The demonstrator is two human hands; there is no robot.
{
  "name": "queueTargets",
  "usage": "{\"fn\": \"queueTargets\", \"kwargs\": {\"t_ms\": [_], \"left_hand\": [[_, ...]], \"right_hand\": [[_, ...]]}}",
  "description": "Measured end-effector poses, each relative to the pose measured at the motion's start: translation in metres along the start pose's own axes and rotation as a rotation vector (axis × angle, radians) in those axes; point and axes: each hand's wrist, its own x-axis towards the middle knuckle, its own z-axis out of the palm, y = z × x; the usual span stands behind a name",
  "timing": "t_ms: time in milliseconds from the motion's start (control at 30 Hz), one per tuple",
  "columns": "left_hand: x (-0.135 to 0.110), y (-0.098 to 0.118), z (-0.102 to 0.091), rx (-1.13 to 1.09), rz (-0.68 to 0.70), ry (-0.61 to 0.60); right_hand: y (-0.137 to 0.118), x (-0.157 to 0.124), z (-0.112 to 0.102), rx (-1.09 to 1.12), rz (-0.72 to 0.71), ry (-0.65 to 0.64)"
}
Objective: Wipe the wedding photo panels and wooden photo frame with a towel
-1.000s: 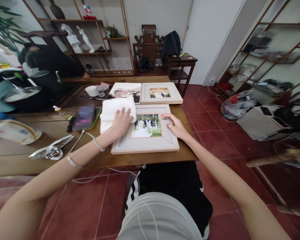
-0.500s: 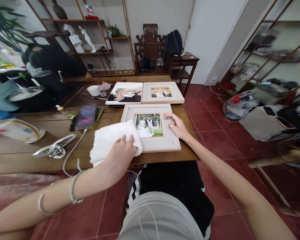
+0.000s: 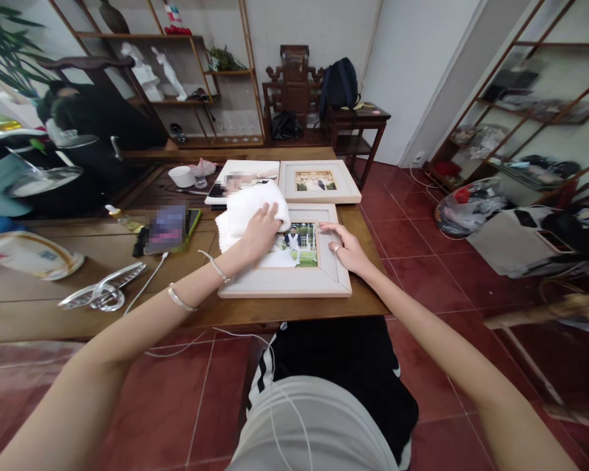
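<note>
A picture frame [image 3: 294, 282] with a pale wooden border lies flat near the table's front right corner, with a photo of two people in it. My left hand [image 3: 261, 237] grips a folded white cloth [image 3: 256, 199] and presses it over the frame's upper left part, covering some of the photo. The cloth also overlaps the lower edge of the album-like picture behind. At the frame's right side, my right hand [image 3: 349, 250] holds the border, its fingers resting on top.
A second picture frame [image 3: 347, 182] and a photo panel [image 3: 218, 185] lie behind. To the left are a phone [image 3: 194, 229], a white cable [image 3: 147, 283], a shiny metal ornament [image 3: 103, 292], a dropper bottle [image 3: 122, 218], a white packet [image 3: 29, 254] and a small white cup [image 3: 181, 176].
My left hand has slid the cloth up and away from me, from the frame's lower left to its upper left. The frame's lower left corner now shows. My right hand stays in place.
</note>
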Motion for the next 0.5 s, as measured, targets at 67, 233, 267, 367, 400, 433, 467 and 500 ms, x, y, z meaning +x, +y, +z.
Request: {"fn": "queueTargets", "kwargs": {"t_ms": [67,233,267,367,400,433,467,500], "left_hand": [[-0.006,0.005,-0.003,-0.005,0.045,-0.033],[-0.051,0.03,-0.033,-0.02,0.175,-0.147],[-0.062,0.036,-0.041,-0.019,0.206,-0.178],[-0.093,0.054,-0.062,-0.018,0.37,-0.266],[-0.1,0.059,-0.067,-0.024,0.413,-0.273],[-0.105,0.063,-0.071,-0.035,0.436,-0.264],[-0.107,0.066,-0.072,-0.053,0.441,-0.248],[-0.106,0.068,-0.071,-0.075,0.436,-0.227]], "right_hand": [[0.0,0.0,0.0,-0.003,-0.003,0.003],[0.001,0.001,0.001,-0.008,-0.004,0.013],[0.0,0.0,0.001,-0.01,-0.005,0.014],[-0.001,0.0,0.001,-0.021,-0.007,0.014],[-0.002,0.0,0.001,-0.024,-0.006,0.012],[-0.002,0.0,0.001,-0.025,-0.004,0.011],[-0.003,0.0,0.001,-0.025,-0.002,0.01],[-0.003,0.0,0.001,-0.025,0.002,0.009]]}}
